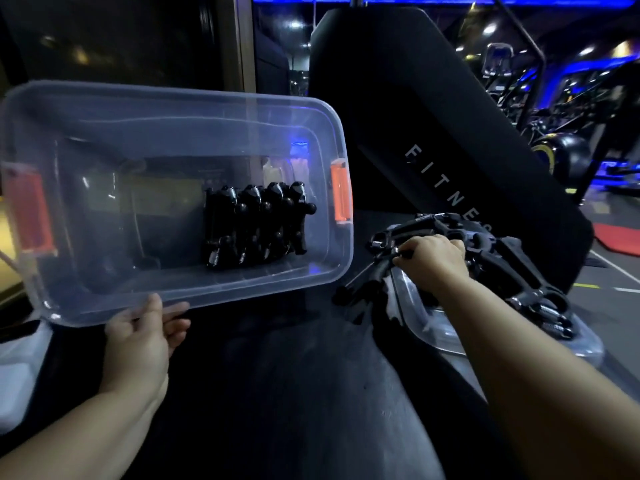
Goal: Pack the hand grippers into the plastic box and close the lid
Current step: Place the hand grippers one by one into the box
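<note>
A clear plastic box (104,140) with orange latches (341,197) is tilted up toward me, held by its near rim in my left hand (145,332). Several black hand grippers (256,225) stand in a row inside it, toward its right end. To the right, more black hand grippers (512,261) lie piled on the clear lid (436,336), which rests flat on the dark surface. My right hand (431,252) is closed on one hand gripper (384,252) at the left of that pile.
A black padded gym bench with "FITNESS" lettering (446,188) rises behind the pile. The dark mat surface (294,375) spreads below my arms. Gym machines and blue lights (554,98) fill the background at right; a white object (17,368) sits at far left.
</note>
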